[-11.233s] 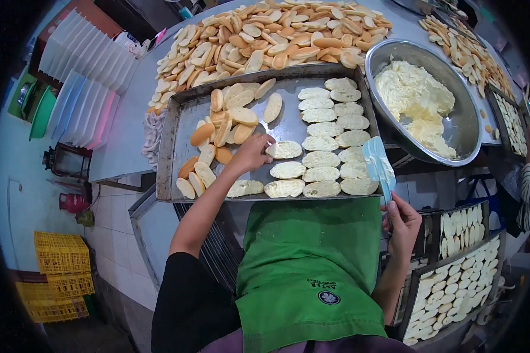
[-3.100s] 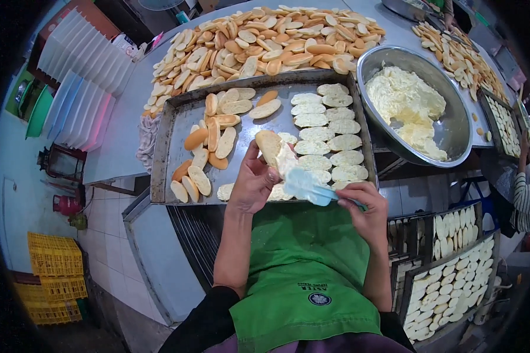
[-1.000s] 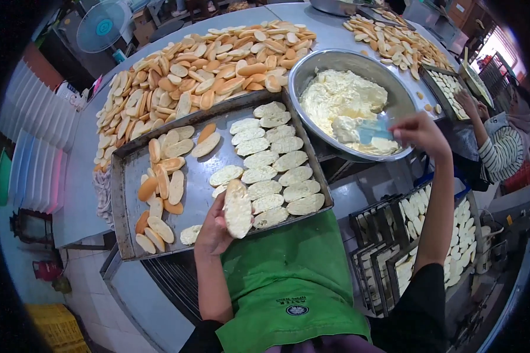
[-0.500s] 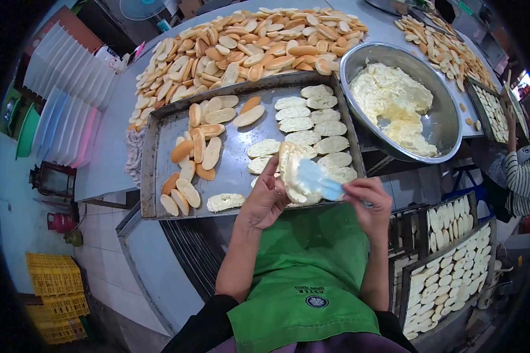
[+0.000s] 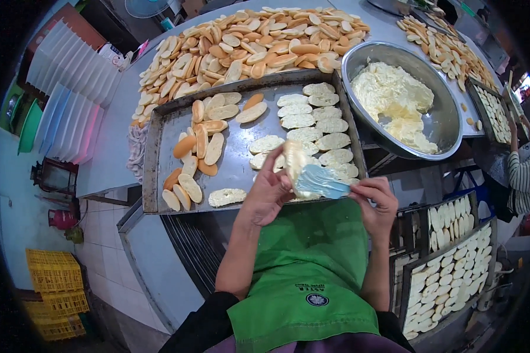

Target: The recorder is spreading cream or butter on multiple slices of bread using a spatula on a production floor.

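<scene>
My left hand (image 5: 268, 194) is closed on an oval bread half (image 5: 291, 157), held up over the near edge of a metal tray (image 5: 152, 176). My right hand (image 5: 376, 200) grips a light blue spatula (image 5: 325, 181) smeared with cream, its flat blade against that bread. Loose bread halves (image 5: 213, 150) lie on the tray's left side; cream-coated halves (image 5: 331, 125) sit in rows on its right. A steel bowl (image 5: 447, 117) of pale cream (image 5: 388, 91) stands at the tray's right.
A large bread pile (image 5: 247, 41) lies behind the tray. White and pastel plastic stacks (image 5: 70, 65) stand left, yellow crates (image 5: 53, 276) lower left. Filled trays (image 5: 447, 282) lean at lower right. A co-worker's striped sleeve (image 5: 519, 182) shows far right; a fan (image 5: 144, 7) is behind.
A second ago my right hand had the spatula in the bowl; it has moved down and left to the bread in my left hand. The spatula's blade has shifted slightly since half a second ago.
</scene>
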The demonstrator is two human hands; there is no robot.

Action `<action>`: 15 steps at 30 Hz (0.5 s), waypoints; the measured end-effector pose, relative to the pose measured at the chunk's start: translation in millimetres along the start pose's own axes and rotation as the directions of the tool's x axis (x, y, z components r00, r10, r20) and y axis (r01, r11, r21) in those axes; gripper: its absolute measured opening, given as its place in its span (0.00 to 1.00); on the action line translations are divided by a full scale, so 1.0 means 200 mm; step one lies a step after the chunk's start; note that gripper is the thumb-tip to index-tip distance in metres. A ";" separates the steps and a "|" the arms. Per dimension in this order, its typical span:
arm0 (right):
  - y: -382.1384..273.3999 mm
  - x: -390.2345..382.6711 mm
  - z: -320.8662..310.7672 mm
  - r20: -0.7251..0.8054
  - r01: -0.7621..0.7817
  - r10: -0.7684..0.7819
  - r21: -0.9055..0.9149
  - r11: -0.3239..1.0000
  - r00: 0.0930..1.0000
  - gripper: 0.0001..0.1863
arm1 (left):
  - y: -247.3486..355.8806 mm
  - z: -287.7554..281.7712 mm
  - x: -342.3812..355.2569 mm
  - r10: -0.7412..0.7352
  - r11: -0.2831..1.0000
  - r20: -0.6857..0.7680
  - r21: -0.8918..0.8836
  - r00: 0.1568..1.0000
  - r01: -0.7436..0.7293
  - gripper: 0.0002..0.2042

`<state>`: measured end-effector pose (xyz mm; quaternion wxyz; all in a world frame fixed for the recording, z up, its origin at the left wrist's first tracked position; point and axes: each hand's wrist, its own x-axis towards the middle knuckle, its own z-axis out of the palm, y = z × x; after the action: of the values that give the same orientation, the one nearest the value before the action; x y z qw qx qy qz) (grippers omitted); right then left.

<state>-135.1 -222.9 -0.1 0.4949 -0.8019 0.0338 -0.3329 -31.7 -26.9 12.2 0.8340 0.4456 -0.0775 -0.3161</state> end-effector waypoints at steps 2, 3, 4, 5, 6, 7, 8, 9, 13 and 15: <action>0.00 0.01 0.06 -0.059 0.068 -0.073 -0.074 0.995 0.996 0.11 | -0.04 0.01 -0.01 -0.077 0.997 0.078 0.028 0.994 0.076 0.40; -0.01 0.02 0.07 -0.089 0.031 -0.036 -0.065 0.997 0.995 0.11 | -0.05 -0.01 -0.02 -0.114 0.993 0.092 0.039 0.989 0.111 0.42; -0.02 0.03 0.07 -0.089 0.029 -0.035 -0.065 0.997 0.995 0.11 | -0.05 -0.02 -0.02 -0.116 0.993 0.091 0.039 0.989 0.113 0.42; -0.02 0.05 0.07 -0.116 0.058 -0.072 -0.119 0.991 0.991 0.11 | -0.05 -0.03 -0.03 -0.148 0.989 0.140 0.031 0.979 0.145 0.41; -0.02 0.06 0.07 -0.140 0.085 -0.110 -0.174 0.981 0.984 0.11 | -0.05 -0.04 -0.03 -0.180 0.984 0.189 0.024 0.965 0.178 0.40; -0.02 0.07 0.07 -0.152 0.083 -0.114 -0.197 0.977 0.982 0.10 | -0.05 -0.05 -0.03 -0.183 0.983 0.189 0.025 0.965 0.181 0.40; -0.01 0.08 0.08 -0.154 0.080 -0.111 -0.197 0.977 0.982 0.10 | -0.05 -0.05 -0.03 -0.217 0.976 0.224 0.034 0.950 0.215 0.43; 0.00 0.09 0.08 -0.146 0.096 -0.132 -0.233 0.968 0.980 0.10 | -0.04 -0.05 -0.03 -0.248 0.968 0.255 0.043 0.935 0.245 0.47; 0.07 0.05 0.12 -0.154 0.008 -0.031 -0.145 0.989 0.988 0.10 | -0.09 -0.02 -0.06 -0.347 0.930 0.426 0.038 0.835 0.367 0.50; 0.11 0.00 0.12 -0.207 -0.165 0.178 0.076 0.983 0.962 0.09 | -0.05 -0.03 -0.03 -0.233 0.971 0.343 0.031 0.910 0.237 0.50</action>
<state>-115.8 -215.5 -24.7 0.5386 -0.7411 0.1461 -0.3733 -38.2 -23.9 1.2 0.7660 0.3848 -0.1658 -0.4875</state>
